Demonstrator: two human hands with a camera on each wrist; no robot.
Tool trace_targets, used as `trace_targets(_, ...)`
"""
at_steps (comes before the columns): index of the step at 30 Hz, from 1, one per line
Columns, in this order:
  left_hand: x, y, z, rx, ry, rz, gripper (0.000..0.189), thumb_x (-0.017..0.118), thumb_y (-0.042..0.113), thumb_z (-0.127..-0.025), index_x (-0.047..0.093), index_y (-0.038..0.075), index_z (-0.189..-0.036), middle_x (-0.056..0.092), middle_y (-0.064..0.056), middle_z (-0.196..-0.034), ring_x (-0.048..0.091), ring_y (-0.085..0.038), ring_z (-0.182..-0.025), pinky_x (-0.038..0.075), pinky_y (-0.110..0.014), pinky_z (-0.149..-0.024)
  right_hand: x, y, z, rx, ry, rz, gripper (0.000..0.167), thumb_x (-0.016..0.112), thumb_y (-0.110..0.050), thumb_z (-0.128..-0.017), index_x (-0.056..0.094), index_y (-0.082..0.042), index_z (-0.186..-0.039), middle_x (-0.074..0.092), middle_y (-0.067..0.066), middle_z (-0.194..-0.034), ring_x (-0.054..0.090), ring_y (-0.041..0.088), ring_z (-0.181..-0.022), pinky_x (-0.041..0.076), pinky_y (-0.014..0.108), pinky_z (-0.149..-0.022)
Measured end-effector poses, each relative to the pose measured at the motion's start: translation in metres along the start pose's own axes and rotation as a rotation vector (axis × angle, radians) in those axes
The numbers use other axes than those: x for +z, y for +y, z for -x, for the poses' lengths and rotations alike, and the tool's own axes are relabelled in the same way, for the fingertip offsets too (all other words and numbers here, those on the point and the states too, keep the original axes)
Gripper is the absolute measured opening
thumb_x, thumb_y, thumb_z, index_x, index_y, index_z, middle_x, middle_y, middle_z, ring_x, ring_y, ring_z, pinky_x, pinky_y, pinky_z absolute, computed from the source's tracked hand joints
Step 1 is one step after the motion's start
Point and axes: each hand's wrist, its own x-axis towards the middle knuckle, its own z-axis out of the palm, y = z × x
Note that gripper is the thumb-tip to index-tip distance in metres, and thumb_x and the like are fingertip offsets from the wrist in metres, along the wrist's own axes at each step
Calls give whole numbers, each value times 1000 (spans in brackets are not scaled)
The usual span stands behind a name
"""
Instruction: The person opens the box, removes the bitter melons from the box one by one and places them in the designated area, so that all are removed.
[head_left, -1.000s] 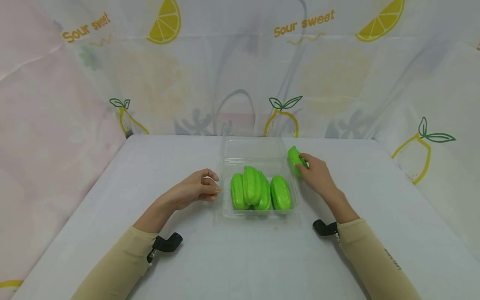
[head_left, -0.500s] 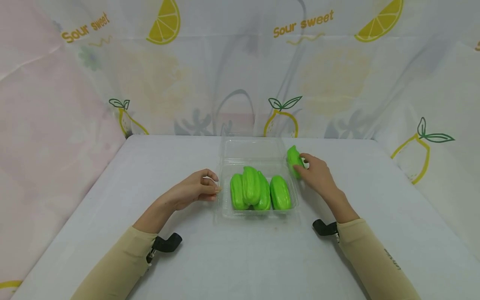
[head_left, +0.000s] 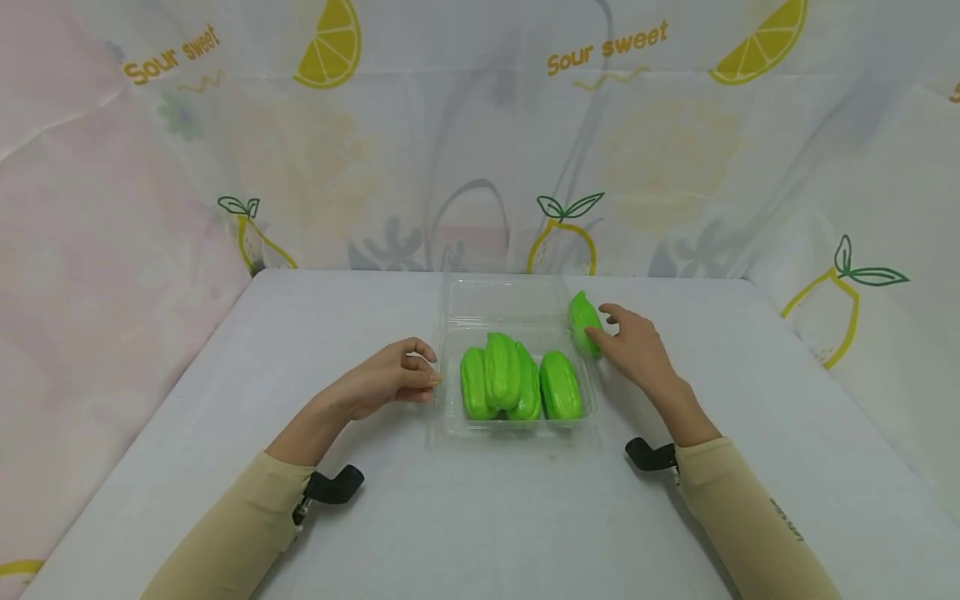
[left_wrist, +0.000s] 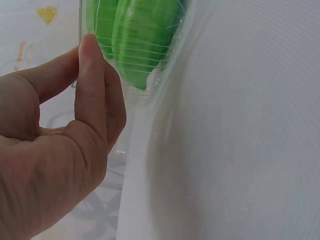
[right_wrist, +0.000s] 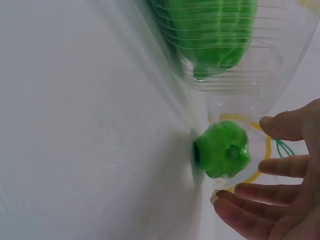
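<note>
A clear plastic clamshell box (head_left: 442,408) lies with its lid (head_left: 504,298) folded back and several glossy green ribbed fruits (head_left: 503,372) inside. At the box's left edge, my left hand (head_left: 392,377) pinches the rim between thumb and fingers; the left wrist view shows the fingertips at the clear wall. One loose green ribbed fruit (head_left: 583,323) lies on the table beyond the box's right side. My right hand (head_left: 634,343) is just right of it, fingers spread and relaxed. In the right wrist view, the fingertips stand apart from this fruit (right_wrist: 224,150).
A white-covered table (head_left: 495,517) bears everything. Behind it hangs a white cloth backdrop (head_left: 420,142) with lemon prints, and cloth also closes in both sides. Black camera mounts (head_left: 337,485) stick out from the sleeves.
The loose green fruit has shifted slightly left, toward the box. My right fingers have loosened from around it and parted. The left hand has not moved.
</note>
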Motion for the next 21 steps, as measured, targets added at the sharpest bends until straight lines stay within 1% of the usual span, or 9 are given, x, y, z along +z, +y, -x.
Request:
trace_targets(4, 0, 0, -1, 0, -1, -3, 39, 65, 10, -96, 39, 0, -124, 56, -4, -93, 64, -14, -78, 58, -21, -74, -3, -2, 1, -5, 5, -12, 57, 54, -36, -100, 44, -3, -146, 55, 28, -139, 64, 42, -112, 55, 52, -87)
trace_targets(9, 0, 1, -1, 2, -1, -4, 40, 65, 10, -96, 39, 0, -124, 56, -4, -93, 65, -14, -78, 58, -21, -74, -6, -6, 2, -15, 32, -22, 57, 55, -38, -99, 46, -6, -146, 56, 25, -139, 66, 39, -109, 56, 50, -83)
trace_targets(13, 0, 1, -1, 2, -1, -4, 40, 65, 11, -95, 39, 0, -124, 56, -4, -93, 64, -14, -78, 58, -21, -74, -8, -11, 3, -39, 45, -29, 57, 56, -39, -99, 46, -8, -146, 57, 24, -138, 67, 36, -106, 56, 49, -81)
trace_targets(21, 0, 1, 0, 0, 1, -3, 40, 65, 11, -95, 39, 0, -124, 56, -4, -94, 65, -14, -79, 58, -22, -75, -10, -26, 9, -91, 47, -49, 58, 59, -39, -98, 46, -9, -146, 59, 22, -136, 67, 34, -103, 57, 46, -76)
